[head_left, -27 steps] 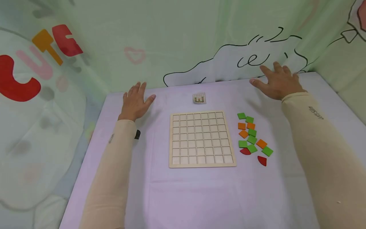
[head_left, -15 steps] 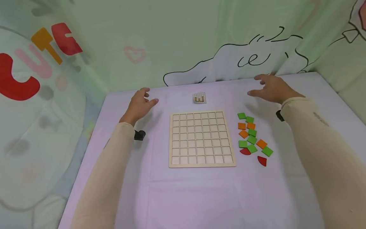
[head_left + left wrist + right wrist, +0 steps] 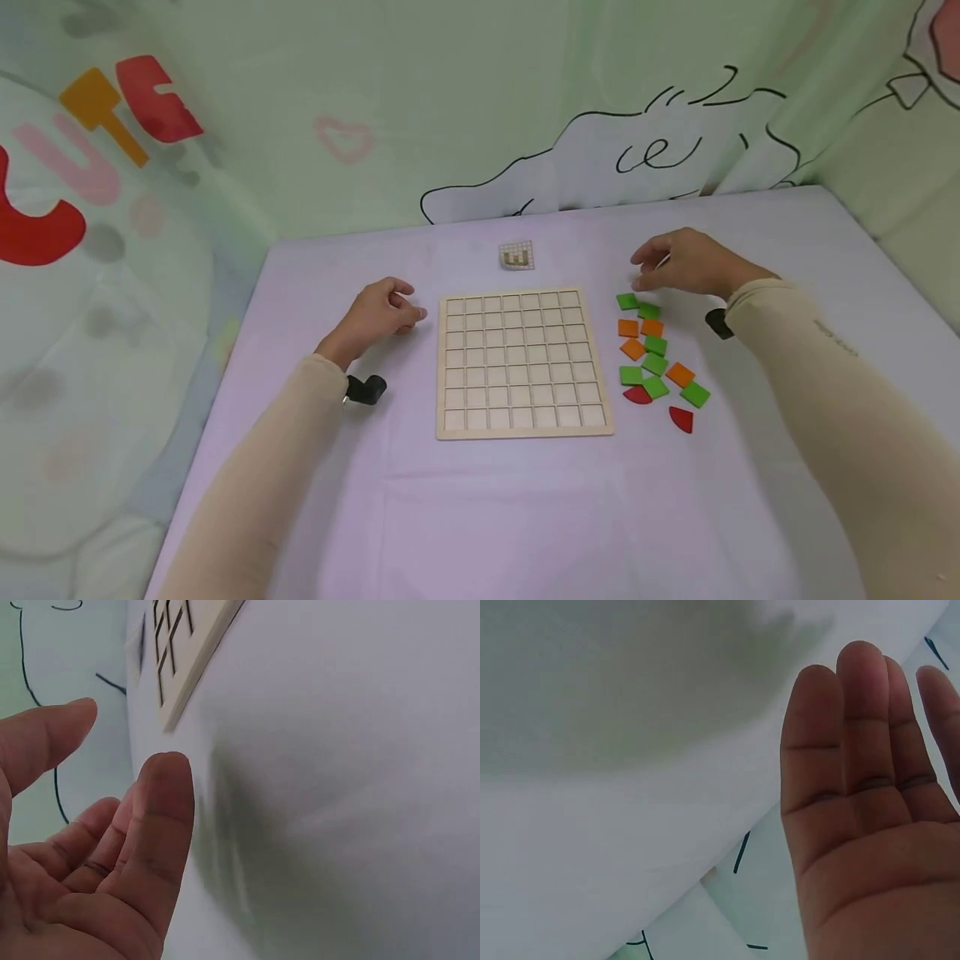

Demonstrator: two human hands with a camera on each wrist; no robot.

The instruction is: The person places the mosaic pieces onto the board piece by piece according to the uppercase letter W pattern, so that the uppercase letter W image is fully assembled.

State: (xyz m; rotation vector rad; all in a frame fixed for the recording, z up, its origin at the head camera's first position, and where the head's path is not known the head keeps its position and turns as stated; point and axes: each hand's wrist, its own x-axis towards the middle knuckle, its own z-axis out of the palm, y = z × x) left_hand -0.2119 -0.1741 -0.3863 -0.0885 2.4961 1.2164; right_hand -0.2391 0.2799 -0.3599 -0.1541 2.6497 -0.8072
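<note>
My left hand (image 3: 375, 318) hovers left of a wooden grid board (image 3: 600, 432), fingers loosely bent and nothing in them. In the left wrist view, the thumb and fingers stand apart, with a corner of the grid board (image 3: 180, 697) beyond them. Just behind the loose tiles is my right hand (image 3: 686, 262), palm down and relaxed. Its fingers (image 3: 862, 727) look nearly straight in the right wrist view, with nothing held. Right of the board lie several green square tiles (image 3: 632, 376), several orange square tiles (image 3: 680, 374) and two red quarter-round tiles (image 3: 682, 419).
A small card (image 3: 516, 256) with a printed grid pattern lies behind the board. The table (image 3: 510, 517) has a pale lilac cloth. A printed curtain (image 3: 420, 100) hangs along its back edge. Black wrist cameras (image 3: 366, 389) protrude from both sleeves.
Both hands have come down from the table's back edge toward me, the right one closer to the tiles. Their spread fingers have relaxed into a loose bend. Board, card and tiles stay put.
</note>
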